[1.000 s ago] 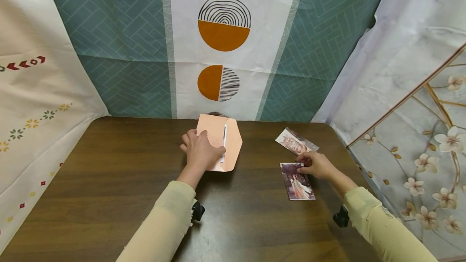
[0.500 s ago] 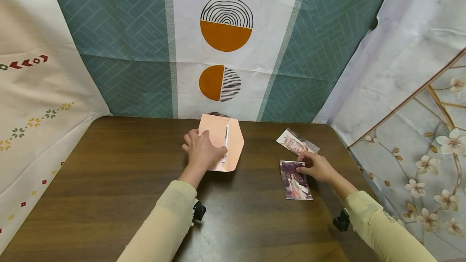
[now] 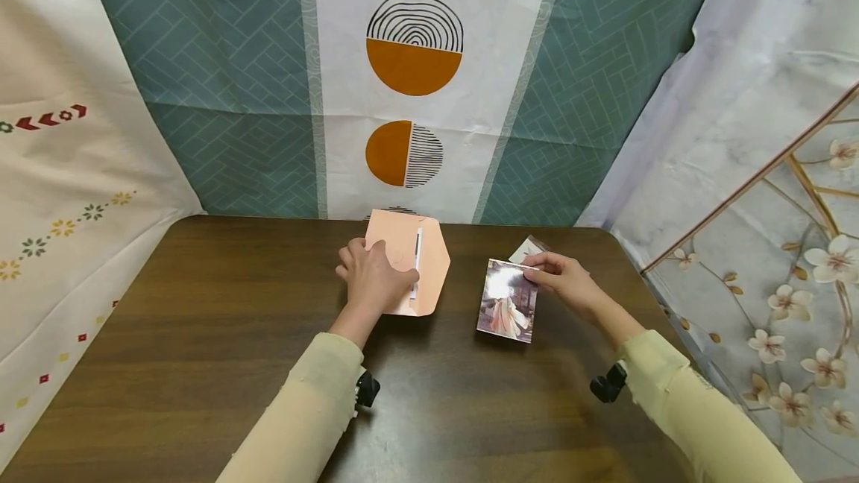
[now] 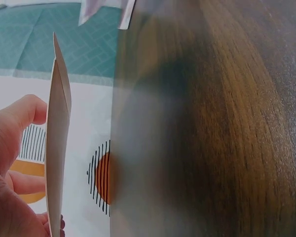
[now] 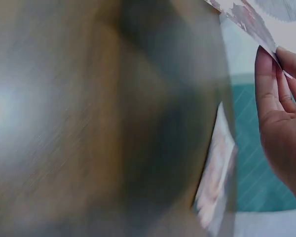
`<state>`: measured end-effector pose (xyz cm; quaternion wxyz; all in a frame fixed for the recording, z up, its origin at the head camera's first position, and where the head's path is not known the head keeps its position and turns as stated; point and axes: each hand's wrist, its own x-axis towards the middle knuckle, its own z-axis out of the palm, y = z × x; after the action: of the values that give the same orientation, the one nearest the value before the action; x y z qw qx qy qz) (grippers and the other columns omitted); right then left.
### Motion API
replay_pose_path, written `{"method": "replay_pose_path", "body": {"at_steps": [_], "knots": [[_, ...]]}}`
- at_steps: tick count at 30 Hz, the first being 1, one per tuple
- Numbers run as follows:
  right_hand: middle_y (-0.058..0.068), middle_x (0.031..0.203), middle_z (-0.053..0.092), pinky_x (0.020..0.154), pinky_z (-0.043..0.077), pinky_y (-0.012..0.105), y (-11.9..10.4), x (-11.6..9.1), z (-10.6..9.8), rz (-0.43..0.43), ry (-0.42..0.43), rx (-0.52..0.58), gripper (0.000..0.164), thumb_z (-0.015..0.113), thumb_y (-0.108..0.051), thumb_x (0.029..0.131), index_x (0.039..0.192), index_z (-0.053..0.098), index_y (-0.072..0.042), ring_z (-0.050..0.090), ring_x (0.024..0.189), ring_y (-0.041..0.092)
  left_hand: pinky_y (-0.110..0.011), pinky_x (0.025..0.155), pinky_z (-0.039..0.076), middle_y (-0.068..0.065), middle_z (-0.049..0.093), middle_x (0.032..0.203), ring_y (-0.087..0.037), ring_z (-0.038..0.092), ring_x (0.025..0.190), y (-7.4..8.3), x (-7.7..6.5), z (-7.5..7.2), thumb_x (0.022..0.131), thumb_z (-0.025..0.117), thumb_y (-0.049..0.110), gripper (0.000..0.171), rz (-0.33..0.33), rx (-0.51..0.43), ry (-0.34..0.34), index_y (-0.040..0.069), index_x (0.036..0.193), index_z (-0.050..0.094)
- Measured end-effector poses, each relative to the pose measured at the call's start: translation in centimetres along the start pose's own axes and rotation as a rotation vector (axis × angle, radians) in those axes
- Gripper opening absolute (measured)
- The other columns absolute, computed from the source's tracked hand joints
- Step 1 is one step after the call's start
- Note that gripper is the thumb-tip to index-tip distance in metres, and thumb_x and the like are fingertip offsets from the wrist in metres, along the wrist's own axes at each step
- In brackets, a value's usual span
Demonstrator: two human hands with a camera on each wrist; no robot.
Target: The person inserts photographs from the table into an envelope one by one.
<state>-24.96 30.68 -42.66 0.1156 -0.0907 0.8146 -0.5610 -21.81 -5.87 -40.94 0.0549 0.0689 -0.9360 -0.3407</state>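
My left hand (image 3: 373, 274) holds a peach envelope (image 3: 431, 263) with its flap unfolded toward the right. A narrow white strip (image 3: 417, 256) runs along its face beside the thumb. In the left wrist view the envelope (image 4: 56, 148) appears edge-on, raised off the table, and some fingertips curl past its edge. Between thumb and fingers, my right hand (image 3: 570, 285) pinches a postcard (image 3: 506, 305) by its upper right corner. Glare hides part of its picture of a figure in a long dress. Partly behind that hand, a second postcard (image 3: 527, 249) lies on the table, fuller in the right wrist view.
Both hands work over a dark wooden table (image 3: 235, 349). A patterned cloth (image 3: 429, 95) hangs along its back edge. Cream cloth (image 3: 74, 207) borders the left side, and a floral marble-print cloth (image 3: 765, 282) the right.
My right hand has lifted the postcard and carried it left and away from me, toward the envelope. It now partly covers the second postcard. The left hand and envelope stay in place.
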Motion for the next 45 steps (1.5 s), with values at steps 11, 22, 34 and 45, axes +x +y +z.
{"method": "replay_pose_path", "body": {"at_steps": [11,22,34,45], "knots": [[0.006,0.107,0.075,0.088,0.059,0.034,-6.0,4.2,3.6,-0.014,-0.041,-0.033,0.030,0.072,-0.018,0.104,0.127,0.069,0.000,0.070,0.098,0.017,-0.063,0.107,0.028,-0.030,0.041,0.147,-0.047,0.030,0.137,0.2,-0.1,0.1,0.078,0.084,0.041,0.070,0.003,-0.002,0.009,-0.001,0.132,0.066],[0.004,0.095,0.076,0.081,0.062,0.034,-7.5,8.0,6.4,-0.054,-0.120,-0.094,0.024,0.072,-0.009,0.102,0.122,0.071,0.004,0.073,0.087,0.016,-0.063,0.108,0.028,-0.030,0.040,0.150,-0.047,0.031,0.137,0.7,-0.2,0.2,0.078,0.084,0.042,0.074,0.010,0.006,0.016,-0.001,0.136,0.065],[0.002,0.088,0.073,0.084,0.062,0.052,-7.7,9.4,7.8,-0.052,-0.144,-0.184,0.023,0.075,-0.007,0.099,0.117,0.072,0.007,0.070,0.081,0.013,-0.063,0.108,0.029,-0.029,0.040,0.150,-0.047,0.031,0.138,1.1,-0.3,0.3,0.078,0.084,0.043,0.077,0.021,0.005,0.026,0.000,0.139,0.064],[0.004,0.084,0.071,0.077,0.064,0.036,-8.0,9.9,9.7,-0.076,-0.010,-0.184,0.024,0.077,-0.010,0.099,0.118,0.072,0.004,0.069,0.074,0.009,-0.063,0.107,0.030,-0.030,0.042,0.146,-0.047,0.032,0.136,1.2,-0.3,0.5,0.077,0.088,0.046,0.077,0.025,0.010,0.031,-0.001,0.134,0.067]]}}
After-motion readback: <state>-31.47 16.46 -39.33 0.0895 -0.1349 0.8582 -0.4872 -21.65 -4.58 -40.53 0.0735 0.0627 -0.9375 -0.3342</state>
